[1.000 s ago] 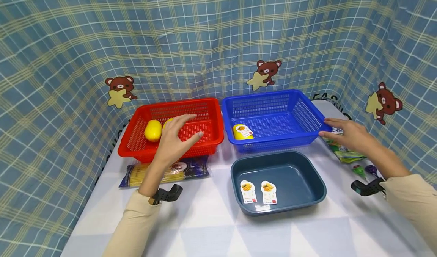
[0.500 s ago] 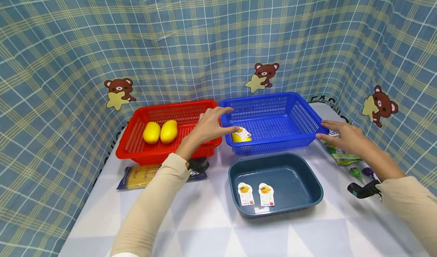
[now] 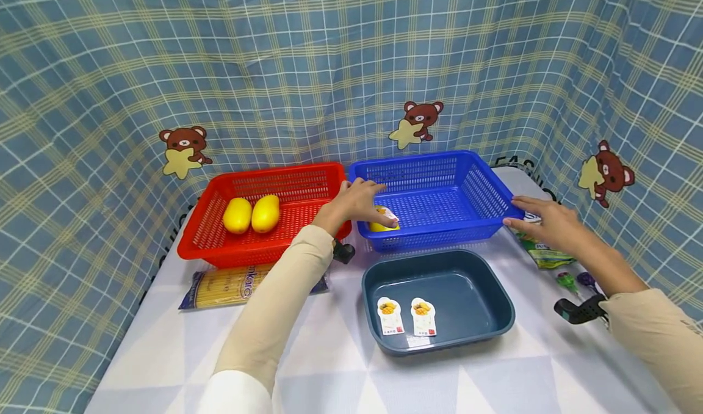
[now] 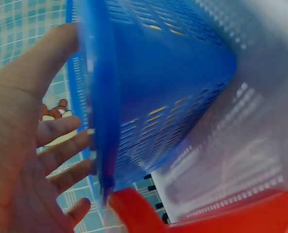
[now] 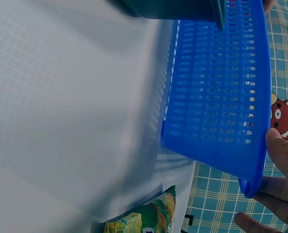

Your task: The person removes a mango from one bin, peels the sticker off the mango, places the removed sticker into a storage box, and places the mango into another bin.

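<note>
The blue basket (image 3: 439, 197) stands at the far side of the tabletop (image 3: 329, 353), its long axis running left to right between both hands. The left hand (image 3: 359, 200) grasps its left rim, thumb outside and fingers (image 4: 61, 155) inside. The right hand (image 3: 540, 221) holds the right rim, fingers only loosely bent.

Blue basket (image 3: 439, 197) at fingers (image 3: 379, 187): glossy perforated plastic. Red basket (image 3: 274, 212) same. Teal tray (image 3: 439, 301) smooth matt plastic. Backdrop (image 3: 329, 66) plaid cloth.
</note>
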Demonstrator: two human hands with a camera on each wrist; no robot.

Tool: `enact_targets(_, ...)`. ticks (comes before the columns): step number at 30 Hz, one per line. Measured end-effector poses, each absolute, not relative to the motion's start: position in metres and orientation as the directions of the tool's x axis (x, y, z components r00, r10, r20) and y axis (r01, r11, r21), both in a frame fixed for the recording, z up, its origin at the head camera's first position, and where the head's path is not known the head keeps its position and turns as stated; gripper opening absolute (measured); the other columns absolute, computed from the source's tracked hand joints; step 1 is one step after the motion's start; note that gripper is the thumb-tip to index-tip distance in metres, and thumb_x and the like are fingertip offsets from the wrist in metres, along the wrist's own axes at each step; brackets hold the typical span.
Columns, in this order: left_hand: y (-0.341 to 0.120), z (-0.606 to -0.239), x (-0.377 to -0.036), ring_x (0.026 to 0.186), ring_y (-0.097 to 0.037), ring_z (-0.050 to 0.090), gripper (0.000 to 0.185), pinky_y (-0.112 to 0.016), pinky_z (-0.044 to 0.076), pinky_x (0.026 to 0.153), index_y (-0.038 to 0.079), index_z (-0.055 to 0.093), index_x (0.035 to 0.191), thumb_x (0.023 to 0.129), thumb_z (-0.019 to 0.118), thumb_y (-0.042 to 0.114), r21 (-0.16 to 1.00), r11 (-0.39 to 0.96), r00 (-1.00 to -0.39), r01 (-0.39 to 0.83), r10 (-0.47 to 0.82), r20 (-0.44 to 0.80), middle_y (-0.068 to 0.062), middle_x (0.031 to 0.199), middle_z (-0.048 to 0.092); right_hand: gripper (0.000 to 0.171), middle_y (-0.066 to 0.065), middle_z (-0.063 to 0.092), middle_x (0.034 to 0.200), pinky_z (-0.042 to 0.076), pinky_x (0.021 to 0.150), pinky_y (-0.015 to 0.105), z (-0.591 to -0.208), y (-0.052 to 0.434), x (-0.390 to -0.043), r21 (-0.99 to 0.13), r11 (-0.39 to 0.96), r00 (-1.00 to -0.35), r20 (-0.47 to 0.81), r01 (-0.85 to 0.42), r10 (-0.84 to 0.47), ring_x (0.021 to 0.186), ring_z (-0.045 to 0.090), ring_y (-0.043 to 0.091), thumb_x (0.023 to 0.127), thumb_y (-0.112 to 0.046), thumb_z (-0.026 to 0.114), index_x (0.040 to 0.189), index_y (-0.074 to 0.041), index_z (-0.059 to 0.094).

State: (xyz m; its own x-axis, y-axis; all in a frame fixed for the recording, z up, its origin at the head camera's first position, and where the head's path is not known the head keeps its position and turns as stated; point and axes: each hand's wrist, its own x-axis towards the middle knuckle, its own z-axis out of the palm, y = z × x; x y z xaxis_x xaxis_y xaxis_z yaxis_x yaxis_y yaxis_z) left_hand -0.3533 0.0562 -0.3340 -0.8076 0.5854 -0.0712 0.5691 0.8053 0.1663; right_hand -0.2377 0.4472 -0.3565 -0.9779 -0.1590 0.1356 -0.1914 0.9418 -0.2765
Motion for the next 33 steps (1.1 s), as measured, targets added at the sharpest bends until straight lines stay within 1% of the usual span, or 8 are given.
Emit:
enact_targets(5, 0.057, -0.345, -0.36, 0.129, -0.028, 0.039, 0.094, -0.049, 0.027, 0.107, 0.019, 0.044, 0.153, 0.077, 0.07, 0.069, 0.088, 0.825, -0.816, 0.558, 0.565, -0.125, -0.005, 0.153, 0.045, 0.071, 0.031, 0.04, 0.148, 0.035, 0.092, 0.075, -0.357, 0.444, -0.237, -0.278, 0.941, -0.977, 0.139, -0.193, -0.159, 0.131, 0.037, 0.057, 0.097, -0.047, 0.062, 0.145, 0.003, 0.047)
enact_targets(10, 0.061, -0.353, -0.363, 0.13, -0.026, 0.037, 0.091, -0.053, 0.013, 0.115, 0.019, 0.045, 0.152, 0.079, 0.067, 0.07, 0.003, 0.844, -0.829, 0.536, 0.527, -0.19, -0.004, 0.146, 0.052, 0.073, 0.03, 0.039, 0.15, 0.029, 0.094, 0.079, -0.36, 0.444, -0.237, -0.291, 0.941, -0.982, 0.119, -0.172, -0.143, 0.133, 0.034, 0.057, 0.097, -0.049, 0.061, 0.147, 0.002, 0.045)
enact_targets(14, 0.07, -0.355, -0.362, 0.132, -0.027, 0.033, 0.082, -0.057, 0.004, 0.117, 0.019, 0.053, 0.145, 0.081, 0.066, 0.069, -0.037, 0.851, -0.831, 0.523, 0.5, -0.246, -0.003, 0.132, 0.061, 0.07, 0.028, 0.041, 0.149, 0.033, 0.092, 0.077, -0.361, 0.447, -0.236, -0.277, 0.943, -0.979, 0.139, -0.185, -0.151, 0.132, 0.036, 0.056, 0.097, -0.047, 0.062, 0.146, 0.001, 0.047)
enact_targets(17, 0.075, -0.355, -0.362, 0.13, -0.027, 0.033, 0.072, -0.057, 0.003, 0.116, 0.02, 0.062, 0.135, 0.081, 0.067, 0.067, -0.069, 0.864, -0.845, 0.499, 0.468, -0.257, -0.003, 0.121, 0.064, 0.07, 0.028, 0.043, 0.148, 0.035, 0.091, 0.075, -0.36, 0.447, -0.237, -0.272, 0.942, -0.975, 0.155, -0.198, -0.161, 0.132, 0.038, 0.055, 0.096, -0.046, 0.064, 0.145, 0.002, 0.049)
enact_targets(21, 0.079, -0.356, -0.362, 0.127, -0.027, 0.035, 0.067, -0.058, 0.006, 0.114, 0.021, 0.066, 0.127, 0.079, 0.069, 0.068, -0.113, 0.871, -0.864, 0.478, 0.443, -0.24, -0.003, 0.117, 0.065, 0.071, 0.027, 0.043, 0.148, 0.035, 0.092, 0.074, -0.359, 0.448, -0.238, -0.279, 0.939, -0.974, 0.155, -0.202, -0.164, 0.133, 0.038, 0.054, 0.096, -0.047, 0.064, 0.145, 0.002, 0.049)
enact_targets(26, 0.079, -0.358, -0.366, 0.124, -0.028, 0.037, 0.067, -0.062, 0.007, 0.112, 0.022, 0.065, 0.129, 0.079, 0.069, 0.066, -0.08, 0.86, -0.853, 0.504, 0.481, -0.203, -0.002, 0.119, 0.065, 0.068, 0.027, 0.043, 0.148, 0.039, 0.09, 0.072, -0.357, 0.45, -0.238, -0.273, 0.94, -0.972, 0.168, -0.206, -0.164, 0.132, 0.039, 0.054, 0.096, -0.045, 0.065, 0.144, 0.002, 0.05)
enact_targets(30, 0.075, -0.359, -0.368, 0.125, -0.029, 0.038, 0.082, -0.063, 0.009, 0.112, 0.022, 0.055, 0.144, 0.077, 0.067, 0.069, -0.014, 0.848, -0.839, 0.529, 0.521, -0.159, -0.002, 0.132, 0.061, 0.069, 0.028, 0.042, 0.149, 0.037, 0.091, 0.074, -0.356, 0.449, -0.239, -0.27, 0.943, -0.975, 0.152, -0.196, -0.16, 0.132, 0.039, 0.055, 0.097, -0.046, 0.064, 0.145, 0.002, 0.049)
enact_targets(33, 0.072, -0.357, -0.367, 0.125, -0.028, 0.04, 0.092, -0.06, 0.016, 0.111, 0.021, 0.047, 0.149, 0.075, 0.067, 0.071, 0.032, 0.843, -0.837, 0.536, 0.536, -0.111, -0.004, 0.138, 0.056, 0.071, 0.028, 0.041, 0.149, 0.035, 0.093, 0.076, -0.355, 0.448, -0.239, -0.272, 0.945, -0.98, 0.124, -0.184, -0.156, 0.132, 0.037, 0.055, 0.097, -0.047, 0.062, 0.146, 0.001, 0.047)
